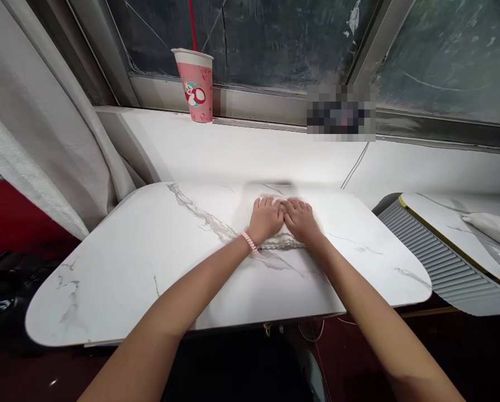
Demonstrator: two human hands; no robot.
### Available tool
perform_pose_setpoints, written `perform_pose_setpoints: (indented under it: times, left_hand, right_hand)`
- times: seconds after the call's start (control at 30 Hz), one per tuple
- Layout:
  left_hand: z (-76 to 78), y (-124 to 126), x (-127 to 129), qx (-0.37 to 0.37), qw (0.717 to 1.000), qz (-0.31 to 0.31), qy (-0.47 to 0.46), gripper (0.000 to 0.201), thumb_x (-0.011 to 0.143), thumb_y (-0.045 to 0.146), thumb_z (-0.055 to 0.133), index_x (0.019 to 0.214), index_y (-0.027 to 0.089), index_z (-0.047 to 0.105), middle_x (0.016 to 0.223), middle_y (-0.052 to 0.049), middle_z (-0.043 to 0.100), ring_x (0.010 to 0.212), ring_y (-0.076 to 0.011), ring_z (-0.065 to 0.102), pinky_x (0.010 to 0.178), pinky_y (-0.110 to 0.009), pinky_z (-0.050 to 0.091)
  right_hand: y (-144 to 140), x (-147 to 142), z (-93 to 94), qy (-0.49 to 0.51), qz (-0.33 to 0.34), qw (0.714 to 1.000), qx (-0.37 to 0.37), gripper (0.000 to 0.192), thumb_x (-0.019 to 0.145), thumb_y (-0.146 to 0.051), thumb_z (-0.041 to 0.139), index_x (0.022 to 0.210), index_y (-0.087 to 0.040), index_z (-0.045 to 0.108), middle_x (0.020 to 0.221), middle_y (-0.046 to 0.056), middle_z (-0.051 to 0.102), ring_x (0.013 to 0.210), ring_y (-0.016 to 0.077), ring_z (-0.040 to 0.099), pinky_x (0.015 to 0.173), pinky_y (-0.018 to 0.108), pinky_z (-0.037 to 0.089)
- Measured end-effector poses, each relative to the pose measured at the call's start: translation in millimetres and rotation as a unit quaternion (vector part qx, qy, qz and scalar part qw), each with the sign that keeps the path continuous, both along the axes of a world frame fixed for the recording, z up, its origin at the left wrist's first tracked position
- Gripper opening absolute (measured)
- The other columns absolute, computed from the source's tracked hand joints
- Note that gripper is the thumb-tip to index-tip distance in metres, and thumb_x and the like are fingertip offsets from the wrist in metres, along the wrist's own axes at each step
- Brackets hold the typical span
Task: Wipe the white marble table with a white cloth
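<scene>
A white cloth (281, 242) with a ruffled near edge lies bunched on the white marble-patterned tabletop (120, 268), toward its far side. On top of it, my left hand (267, 218) presses down with its fingers bent over the cloth; a pink coiled band (250, 243) circles that wrist. My right hand (302, 220) bears on the same cloth from the right, fingers curled over it. The two hands touch at the thumbs. Much of the cloth is hidden beneath them.
A pink paper cup (200, 89) with a red straw stands on the window ledge. Further right on the ledge is a blurred-out item (341, 114). A grey curtain (36, 100) hangs at left. Another marble-patterned table (442, 215) stands at right, with a whitish bundle (495, 228) on it.
</scene>
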State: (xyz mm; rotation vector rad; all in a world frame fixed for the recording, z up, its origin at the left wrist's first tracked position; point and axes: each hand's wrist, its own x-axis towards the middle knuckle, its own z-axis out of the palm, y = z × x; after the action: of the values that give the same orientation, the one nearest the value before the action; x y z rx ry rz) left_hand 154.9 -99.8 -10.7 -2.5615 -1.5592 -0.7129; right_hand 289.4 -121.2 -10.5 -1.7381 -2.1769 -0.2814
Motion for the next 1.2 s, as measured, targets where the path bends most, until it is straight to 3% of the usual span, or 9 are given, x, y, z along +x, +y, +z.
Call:
perform_pose_setpoints:
  times: [0.17, 0.37, 0.5, 0.63, 0.77, 0.87, 1.03, 1.2]
  left_hand:
    - [3.9, 46.7, -1.1, -0.013, 1.000, 0.018, -0.020, 0.034, 0.097, 0.024, 0.040, 0.123, 0.017, 0.060, 0.132, -0.012, 0.061, 0.125, -0.0245, 0.051, 0.112, -0.040, 0.031]
    - [4.3, 88.5, -7.9, -0.045, 0.998, 0.033, -0.041, 0.033, 0.097, 0.025, 0.039, 0.121, 0.019, 0.060, 0.132, -0.010, 0.061, 0.127, -0.0220, 0.050, 0.115, -0.039, 0.028]
    - [4.2, 102.4, -13.9, -0.040, 0.997, 0.044, -0.041, 0.032, 0.097, 0.025, 0.040, 0.120, 0.020, 0.061, 0.130, -0.009, 0.062, 0.126, -0.0216, 0.051, 0.115, -0.039, 0.029]
    - [4.1, 99.5, -16.7, -0.032, 0.998, 0.048, -0.038, 0.032, 0.098, 0.026, 0.040, 0.122, 0.020, 0.059, 0.133, -0.009, 0.061, 0.127, -0.0214, 0.051, 0.115, -0.039, 0.029]
    - [3.1, 76.1, -22.1, -0.030, 0.997, 0.069, -0.026, 0.032, 0.098, 0.026, 0.040, 0.124, 0.018, 0.058, 0.135, -0.011, 0.059, 0.129, -0.0219, 0.050, 0.116, -0.040, 0.029]
    - [2.2, 43.4, -33.9, -0.012, 0.998, 0.058, -0.012, 0.034, 0.099, 0.026, 0.039, 0.126, 0.017, 0.057, 0.137, -0.011, 0.058, 0.131, -0.0221, 0.049, 0.116, -0.040, 0.029]
    - [4.2, -34.8, -67.9, -0.003, 1.000, -0.001, 0.022, 0.038, 0.099, 0.025, 0.035, 0.131, 0.015, 0.055, 0.139, -0.012, 0.057, 0.133, -0.0233, 0.047, 0.117, -0.041, 0.029]
    - [4.5, -115.0, -103.6, 0.002, 0.999, -0.016, 0.036, 0.041, 0.100, 0.027, 0.035, 0.134, 0.014, 0.053, 0.142, -0.014, 0.054, 0.136, -0.0270, 0.045, 0.117, -0.047, 0.030]
  right_hand:
    - [52.8, -2.6, 1.5, 0.031, -0.001, 0.999, -0.027, 0.042, 0.094, -0.024, 0.033, 0.130, -0.019, 0.054, 0.137, 0.013, 0.056, 0.126, 0.0288, 0.047, 0.106, 0.047, 0.032]
    - [97.3, -9.8, 1.3, 0.053, 0.018, 0.998, -0.032, 0.042, 0.093, -0.024, 0.032, 0.129, -0.021, 0.055, 0.137, 0.012, 0.056, 0.128, 0.0286, 0.045, 0.106, 0.048, 0.032]
    - [117.9, -12.7, -1.6, 0.063, 0.030, 0.997, -0.022, 0.041, 0.093, -0.026, 0.033, 0.126, -0.023, 0.057, 0.133, 0.011, 0.059, 0.124, 0.0292, 0.047, 0.105, 0.049, 0.033]
    - [119.9, -13.2, -2.9, 0.074, 0.038, 0.996, -0.010, 0.041, 0.092, -0.026, 0.034, 0.124, -0.023, 0.058, 0.132, 0.011, 0.060, 0.123, 0.0293, 0.049, 0.105, 0.049, 0.034]
    - [96.1, -19.7, -2.9, 0.058, 0.047, 0.997, -0.012, 0.042, 0.093, -0.025, 0.033, 0.127, -0.021, 0.057, 0.137, 0.012, 0.057, 0.129, 0.0283, 0.047, 0.109, 0.049, 0.032]
    - [59.4, -31.9, -4.1, 0.058, 0.040, 0.998, 0.002, 0.041, 0.094, -0.024, 0.033, 0.127, -0.022, 0.057, 0.137, 0.012, 0.058, 0.129, 0.0285, 0.047, 0.110, 0.051, 0.031]
    - [-28.3, -60.8, -7.0, 0.048, 0.008, 0.999, 0.006, 0.043, 0.095, -0.025, 0.033, 0.130, -0.016, 0.056, 0.141, 0.015, 0.055, 0.133, 0.0315, 0.044, 0.113, 0.054, 0.027]
    - [-110.0, -88.2, -8.5, 0.023, 0.044, 0.998, 0.025, 0.044, 0.095, -0.027, 0.035, 0.132, -0.016, 0.057, 0.141, 0.016, 0.055, 0.134, 0.0338, 0.043, 0.112, 0.055, 0.028]
